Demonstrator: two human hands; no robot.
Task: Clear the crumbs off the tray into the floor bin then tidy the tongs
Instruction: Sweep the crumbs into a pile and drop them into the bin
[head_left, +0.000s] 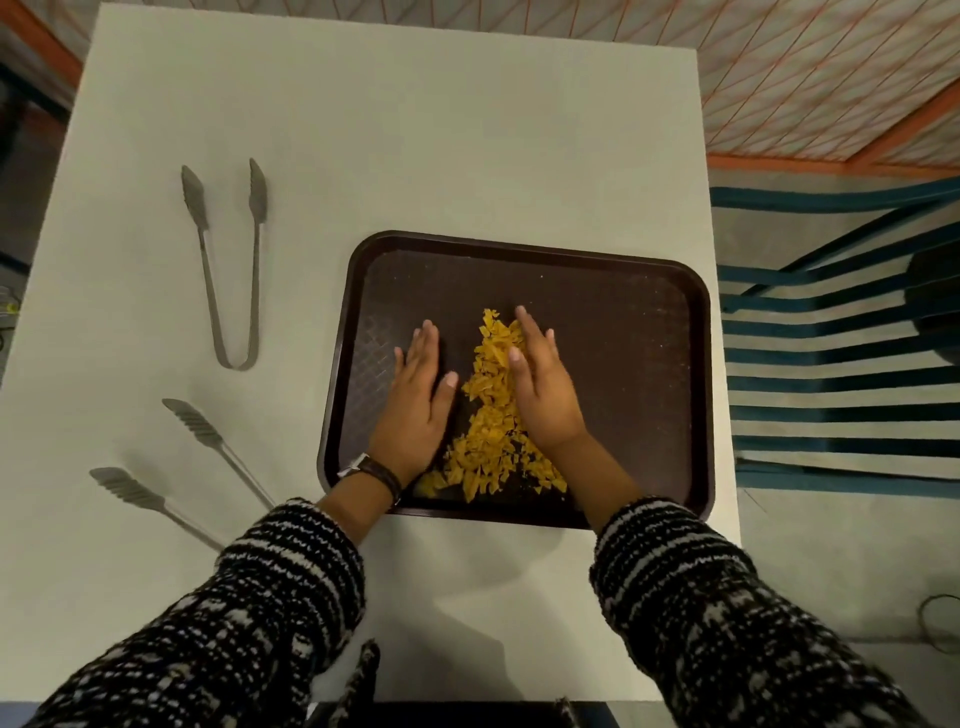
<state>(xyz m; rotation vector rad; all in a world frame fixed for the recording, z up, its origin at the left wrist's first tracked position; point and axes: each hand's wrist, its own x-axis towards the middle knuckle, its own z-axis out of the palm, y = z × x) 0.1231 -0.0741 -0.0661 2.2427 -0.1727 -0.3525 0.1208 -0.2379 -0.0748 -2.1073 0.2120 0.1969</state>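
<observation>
**Hands corral yellow crumbs on a dark tray**

A person in a black-and-white knitted sleeve (249, 613) presses both hands flat onto a dark brown tray (613, 291) at the centre-right of the frame, on a pale counter (415, 130). The left hand (418, 405), a watch (371, 470) at its wrist, lies open with fingers together just left of a heap of yellow crumbs (488, 415). The right hand (543, 384), also open and gripping nothing, rests against the heap's right side, its edge touching the flakes. The crumbs run in a narrow band between the two hands toward the tray's near rim. One pair of metal tongs (228, 270) lies spread open at the upper left of the counter, well apart from the tray. A second pair of tongs (171, 467) lies at the lower left, its hinge end hidden by the left sleeve. A blue slatted chair (831, 364) stands at the right edge.
</observation>
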